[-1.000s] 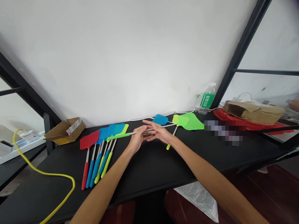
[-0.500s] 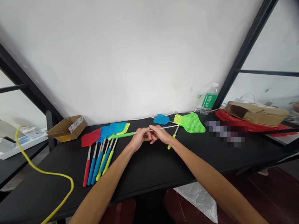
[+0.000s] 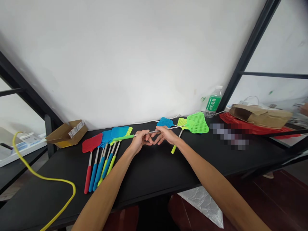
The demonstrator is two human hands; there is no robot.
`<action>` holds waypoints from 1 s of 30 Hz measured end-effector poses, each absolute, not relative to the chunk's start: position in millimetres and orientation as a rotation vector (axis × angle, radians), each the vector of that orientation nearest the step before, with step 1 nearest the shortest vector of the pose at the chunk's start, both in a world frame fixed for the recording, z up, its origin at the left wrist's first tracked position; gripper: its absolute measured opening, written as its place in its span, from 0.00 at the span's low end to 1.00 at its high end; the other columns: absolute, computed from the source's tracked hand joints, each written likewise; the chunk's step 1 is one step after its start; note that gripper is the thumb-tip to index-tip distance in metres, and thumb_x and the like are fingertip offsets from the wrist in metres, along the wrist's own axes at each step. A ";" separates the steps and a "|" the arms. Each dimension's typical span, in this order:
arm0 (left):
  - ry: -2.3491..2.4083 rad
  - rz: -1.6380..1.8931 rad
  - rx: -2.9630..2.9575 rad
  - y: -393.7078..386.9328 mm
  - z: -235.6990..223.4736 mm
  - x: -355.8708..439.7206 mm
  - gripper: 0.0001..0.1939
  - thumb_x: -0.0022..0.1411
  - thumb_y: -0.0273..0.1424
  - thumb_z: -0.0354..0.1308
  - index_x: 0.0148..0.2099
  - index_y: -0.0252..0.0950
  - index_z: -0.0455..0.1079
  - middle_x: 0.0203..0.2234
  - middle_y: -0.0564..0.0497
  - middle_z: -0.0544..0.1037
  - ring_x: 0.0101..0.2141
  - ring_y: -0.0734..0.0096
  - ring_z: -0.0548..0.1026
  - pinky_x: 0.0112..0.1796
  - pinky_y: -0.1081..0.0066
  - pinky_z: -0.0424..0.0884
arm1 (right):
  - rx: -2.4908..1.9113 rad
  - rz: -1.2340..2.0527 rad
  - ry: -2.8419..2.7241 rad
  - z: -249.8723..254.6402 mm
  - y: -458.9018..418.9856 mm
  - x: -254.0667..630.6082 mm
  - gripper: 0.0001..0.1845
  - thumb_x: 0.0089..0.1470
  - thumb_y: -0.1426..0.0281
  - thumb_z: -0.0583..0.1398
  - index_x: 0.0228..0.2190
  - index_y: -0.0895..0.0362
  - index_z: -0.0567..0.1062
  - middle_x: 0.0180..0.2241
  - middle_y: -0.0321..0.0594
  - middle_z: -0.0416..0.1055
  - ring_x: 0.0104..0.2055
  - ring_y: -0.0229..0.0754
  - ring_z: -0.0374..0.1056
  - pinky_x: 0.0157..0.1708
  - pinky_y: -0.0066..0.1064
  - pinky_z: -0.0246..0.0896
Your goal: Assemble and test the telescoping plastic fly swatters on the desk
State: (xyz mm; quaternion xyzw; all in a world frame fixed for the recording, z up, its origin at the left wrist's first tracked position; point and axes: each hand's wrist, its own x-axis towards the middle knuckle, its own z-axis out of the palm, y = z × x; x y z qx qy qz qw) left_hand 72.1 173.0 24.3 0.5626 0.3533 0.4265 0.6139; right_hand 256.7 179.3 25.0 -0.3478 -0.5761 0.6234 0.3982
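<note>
A green fly swatter (image 3: 197, 123) is held sideways above the table, its handle to the left and its perforated head to the right. My left hand (image 3: 139, 141) is closed on its metal rod beside the green grip. Farther along the rod, my right hand (image 3: 166, 134) pinches it, with a short stretch of bare metal between the hands. Behind the right hand lie a blue fly swatter (image 3: 165, 122) and a yellow-green fly swatter (image 3: 173, 149). To the left, a red fly swatter (image 3: 92, 143) and several blue and yellow-green ones lie in a row, handles toward me.
On the black table (image 3: 149, 173), an open cardboard box (image 3: 66, 134) stands at the left. A water bottle (image 3: 213, 102) stands by the wall at the right, near a brown paper package (image 3: 261, 115) on red plastic. A yellow cable (image 3: 55, 179) curves across the left side.
My hands have drawn apart along the rod, leaving more metal showing between them. The green handle has shifted a little left. The swatter's head has turned and risen slightly.
</note>
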 end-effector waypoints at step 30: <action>0.637 0.995 1.420 168.6 11.8 74.7 0.19 0.62 0.42 0.61 0.27 0.32 0.73 0.21 0.50 0.75 0.23 0.72 0.72 0.28 0.72 0.68 | -0.794 1.425 -1.593 12.3 173.4 251.1 0.35 0.58 0.43 0.54 0.17 0.60 0.71 0.18 0.42 0.73 0.19 0.38 0.69 0.23 0.28 0.65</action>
